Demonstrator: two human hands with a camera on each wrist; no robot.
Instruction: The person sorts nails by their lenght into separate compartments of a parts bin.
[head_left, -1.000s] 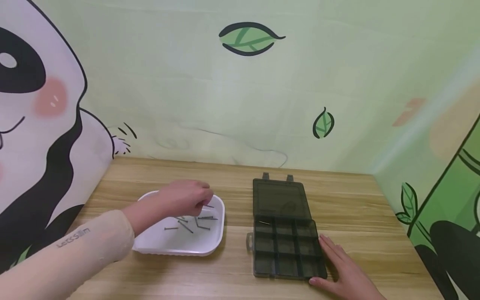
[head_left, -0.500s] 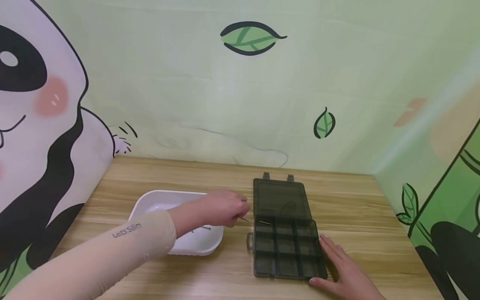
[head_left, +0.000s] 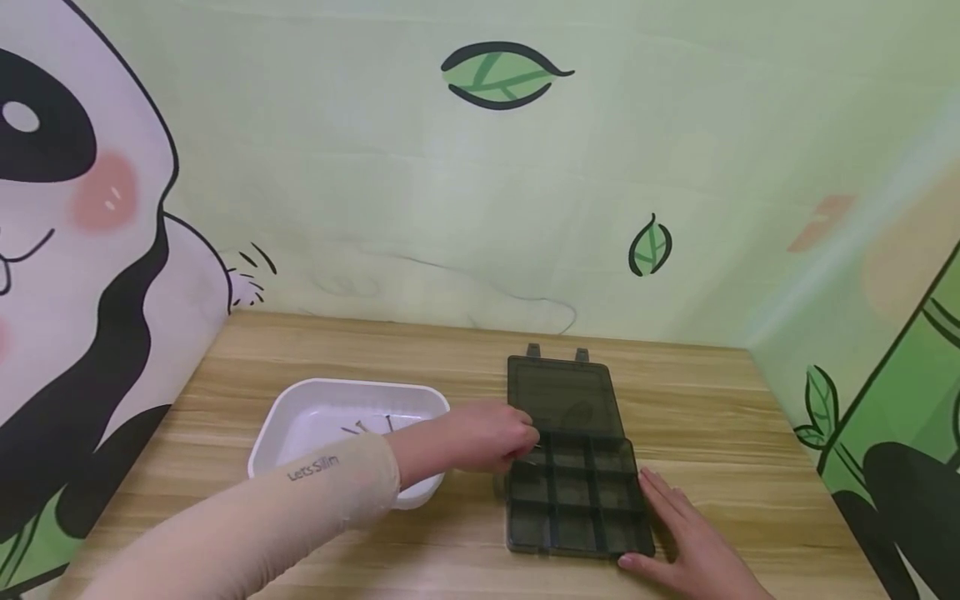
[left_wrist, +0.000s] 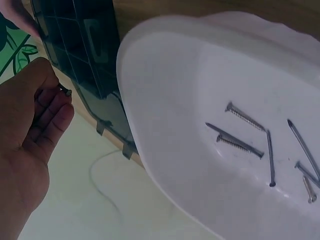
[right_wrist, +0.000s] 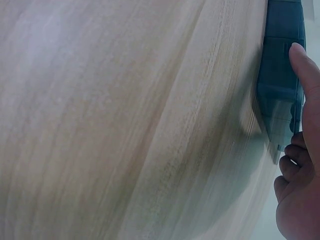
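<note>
My left hand (head_left: pixel 491 435) pinches a small nail or screw (left_wrist: pixel 65 91); its headed end shows in the left wrist view, but the kind is unclear. The hand is over the far left compartment of a dark see-through organizer box (head_left: pixel 573 500), whose lid lies back. Part of another thin metal piece shows by the fingers there. At the box's near right corner, my right hand (head_left: pixel 693 542) rests with its index finger along the side and thumb against the front edge (right_wrist: pixel 280 75). A white tray (head_left: pixel 348 385) on the left contains several nails (left_wrist: pixel 271 159) and screws (left_wrist: pixel 245 117).
Both containers stand on a wood-grain table (head_left: pixel 697 400), with a strip of bare tabletop between them. A pale green wall cloth (head_left: pixel 337 167) with printed leaves and a panda backs the table. The left sleeve (head_left: pixel 285 508) covers the tray's near side.
My left hand has moved right from above the tray to the box's far left compartment, carrying the small nail or screw. My right hand and the box have stayed put.
</note>
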